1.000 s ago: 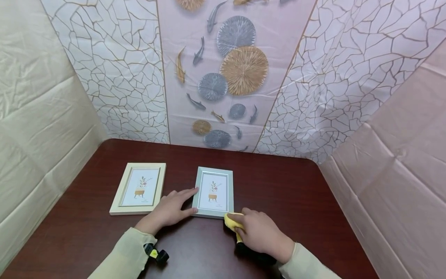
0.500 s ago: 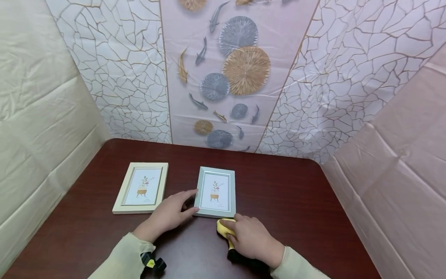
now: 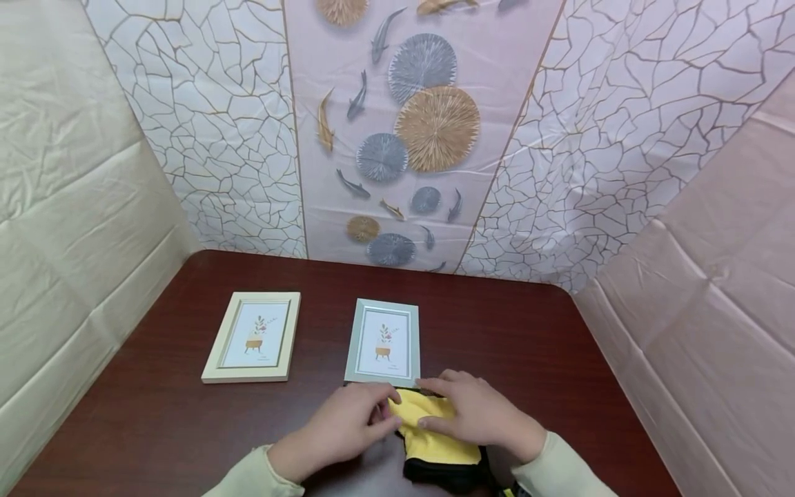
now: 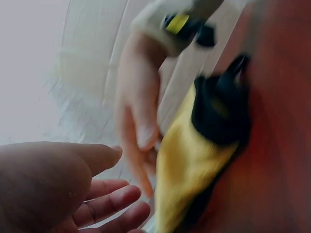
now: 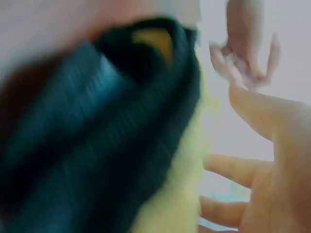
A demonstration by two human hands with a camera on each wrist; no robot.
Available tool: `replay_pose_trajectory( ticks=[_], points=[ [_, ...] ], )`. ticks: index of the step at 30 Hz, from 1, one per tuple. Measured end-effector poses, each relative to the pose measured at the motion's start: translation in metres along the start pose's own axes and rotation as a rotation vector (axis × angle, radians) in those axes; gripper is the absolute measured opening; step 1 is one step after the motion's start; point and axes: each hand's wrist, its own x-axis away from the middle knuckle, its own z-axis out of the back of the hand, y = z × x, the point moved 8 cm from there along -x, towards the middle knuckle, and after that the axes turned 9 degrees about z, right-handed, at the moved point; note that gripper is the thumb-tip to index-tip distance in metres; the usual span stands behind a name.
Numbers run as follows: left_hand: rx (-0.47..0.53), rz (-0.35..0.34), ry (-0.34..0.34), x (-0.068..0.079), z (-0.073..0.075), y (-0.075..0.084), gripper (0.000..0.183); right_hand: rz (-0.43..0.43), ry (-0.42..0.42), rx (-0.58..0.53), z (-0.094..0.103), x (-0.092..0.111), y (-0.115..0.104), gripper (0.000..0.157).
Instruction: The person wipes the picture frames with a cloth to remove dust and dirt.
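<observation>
A yellow cleaning mitt (image 3: pixel 435 435) with a black knitted cuff lies flat on the table, just below the light blue-green picture frame (image 3: pixel 354 348). My left hand (image 3: pixel 348 424) is at the mitt's left side, its thumb and fingers apart; whether the fingertips touch the cloth is hard to tell. Over the mitt's right part is my right hand (image 3: pixel 481 411), fingers extended and thumb lying over the yellow cloth. The left wrist view shows the left hand's fingers (image 4: pixel 116 199) loosely bent with nothing between them. In the blurred right wrist view the black cuff (image 5: pixel 112 126) fills much of the picture.
A cream picture frame (image 3: pixel 214 369) lies to the left, holding the same kind of potted-plant print. Dark red wood makes up the table (image 3: pixel 497 331). A patterned cloth backdrop (image 3: pixel 528 228) rises behind it, with plain cloth walls at both sides.
My left hand has left the blue-green frame's left edge and moved down and right to the mitt. The right hand has loosened its grip, and the bunched mitt now lies spread out.
</observation>
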Motion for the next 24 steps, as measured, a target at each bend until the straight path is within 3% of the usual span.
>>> replay_pose_trajectory(
  ticks=[5, 11, 17, 24],
  points=[
    [-0.028, -0.057, -0.097, 0.005, -0.027, 0.025, 0.032, -0.02, -0.028, -0.132, 0.01, 0.019, 0.025, 0.06],
    [-0.125, -0.092, -0.162, 0.009, -0.046, 0.03, 0.044, -0.067, -0.071, -0.142, 0.0, 0.028, 0.027, 0.044],
    [-0.191, -0.086, -0.168, 0.011, -0.043, 0.021, 0.038, -0.069, -0.045, -0.051, -0.012, 0.026, 0.016, 0.035],
    [-0.247, -0.037, -0.147, 0.009, -0.027, 0.004, 0.025, -0.091, -0.072, -0.148, -0.022, 0.019, -0.001, 0.031]
  ],
)
